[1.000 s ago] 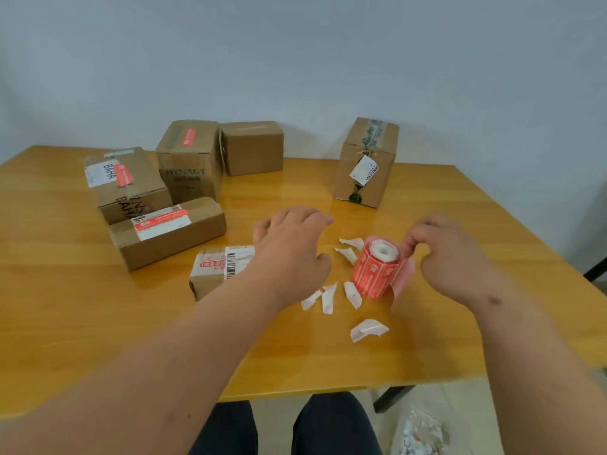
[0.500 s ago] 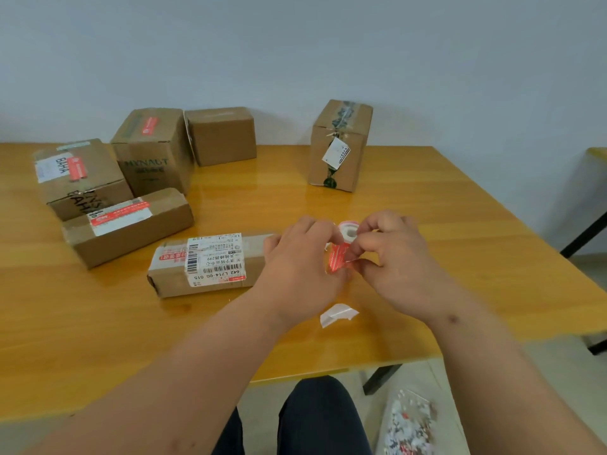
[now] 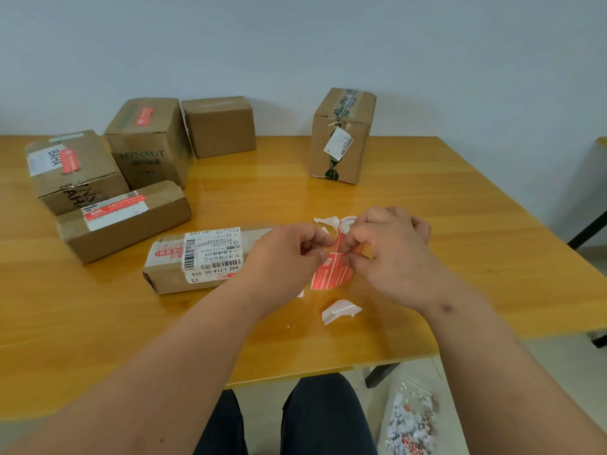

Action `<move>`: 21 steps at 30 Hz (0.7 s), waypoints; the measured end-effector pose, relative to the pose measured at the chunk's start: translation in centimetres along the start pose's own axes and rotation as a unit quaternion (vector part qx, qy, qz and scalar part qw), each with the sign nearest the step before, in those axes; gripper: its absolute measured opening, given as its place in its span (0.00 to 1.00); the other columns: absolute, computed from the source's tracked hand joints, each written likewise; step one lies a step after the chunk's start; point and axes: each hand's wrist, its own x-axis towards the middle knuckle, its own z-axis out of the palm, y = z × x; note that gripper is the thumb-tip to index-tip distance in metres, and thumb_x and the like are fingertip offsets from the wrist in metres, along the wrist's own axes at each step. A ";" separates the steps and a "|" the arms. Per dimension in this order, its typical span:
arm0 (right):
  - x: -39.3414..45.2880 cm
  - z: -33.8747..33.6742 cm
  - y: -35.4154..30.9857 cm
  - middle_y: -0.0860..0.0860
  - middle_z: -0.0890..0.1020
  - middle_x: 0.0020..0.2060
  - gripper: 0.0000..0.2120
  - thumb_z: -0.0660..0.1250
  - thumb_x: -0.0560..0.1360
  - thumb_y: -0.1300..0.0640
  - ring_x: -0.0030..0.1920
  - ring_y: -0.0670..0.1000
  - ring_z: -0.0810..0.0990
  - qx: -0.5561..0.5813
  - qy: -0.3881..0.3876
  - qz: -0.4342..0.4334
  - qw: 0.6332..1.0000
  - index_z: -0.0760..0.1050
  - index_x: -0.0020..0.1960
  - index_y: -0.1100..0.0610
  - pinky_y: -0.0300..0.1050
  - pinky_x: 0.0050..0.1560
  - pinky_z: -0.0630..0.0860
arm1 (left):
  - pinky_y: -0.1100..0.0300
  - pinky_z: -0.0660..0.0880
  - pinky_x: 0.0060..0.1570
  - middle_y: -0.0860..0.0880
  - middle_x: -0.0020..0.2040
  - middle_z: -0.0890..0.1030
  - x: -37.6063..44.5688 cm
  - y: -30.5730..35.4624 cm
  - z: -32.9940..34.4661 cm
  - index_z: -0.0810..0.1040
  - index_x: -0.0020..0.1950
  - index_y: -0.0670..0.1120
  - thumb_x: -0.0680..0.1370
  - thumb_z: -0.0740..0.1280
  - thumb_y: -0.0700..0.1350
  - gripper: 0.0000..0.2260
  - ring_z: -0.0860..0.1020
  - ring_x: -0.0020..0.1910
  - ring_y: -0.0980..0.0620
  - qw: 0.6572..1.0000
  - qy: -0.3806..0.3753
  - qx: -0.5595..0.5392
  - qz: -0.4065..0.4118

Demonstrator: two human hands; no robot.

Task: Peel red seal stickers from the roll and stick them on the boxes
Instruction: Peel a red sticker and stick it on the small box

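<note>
Over a glossy orange-yellow wooden table against a pale grey wall, the left hand and right hand meet, both pinching the red seal-sticker roll; brown cardboard boxes stand beyond the left hand.

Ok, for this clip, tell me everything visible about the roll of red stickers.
The sticker roll is a cylinder wound with glossy red seal stickers printed in white text, on a white core visible at its top end. It sits between both hands above the wooden table, leaning slightly, beside the labelled box. The right hand pinches at its side, the left hand curls at the other side; exact contact there is hidden. A red strip hangs loose at its lower left. Torn white backing scraps lie around it.
</note>
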 end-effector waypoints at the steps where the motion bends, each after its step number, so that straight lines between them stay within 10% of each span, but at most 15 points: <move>1: 0.1 0.0 0.0 0.41 0.72 0.48 0.03 0.71 0.73 0.52 0.59 0.47 0.63 -0.003 -0.002 -0.005 1.000 0.80 0.44 0.44 0.53 0.66 0.52 | 0.55 0.77 0.50 0.55 0.41 0.82 0.0 0.0 0.0 0.82 0.48 0.58 0.79 0.66 0.45 0.08 0.78 0.41 0.57 0.999 -0.010 0.037 0.007; 8: 0.4 0.3 -0.6 0.41 0.72 0.51 0.03 0.69 0.74 0.48 0.60 0.47 0.62 -0.031 -0.001 -0.034 0.999 0.79 0.43 0.46 0.52 0.65 0.51 | 0.56 0.61 0.59 0.57 0.31 0.73 0.3 0.5 0.0 0.78 0.42 0.53 0.80 0.63 0.51 0.08 0.73 0.37 0.61 0.969 0.038 0.239 0.043; 21: 1.2 -0.3 -0.9 0.41 0.69 0.48 0.01 0.70 0.73 0.52 0.59 0.50 0.63 -0.064 -0.009 -0.081 0.995 0.80 0.44 0.47 0.51 0.61 0.51 | 0.56 0.57 0.59 0.56 0.35 0.72 0.7 1.0 -0.3 0.72 0.40 0.54 0.81 0.59 0.45 0.11 0.72 0.41 0.58 0.961 -0.001 0.277 0.025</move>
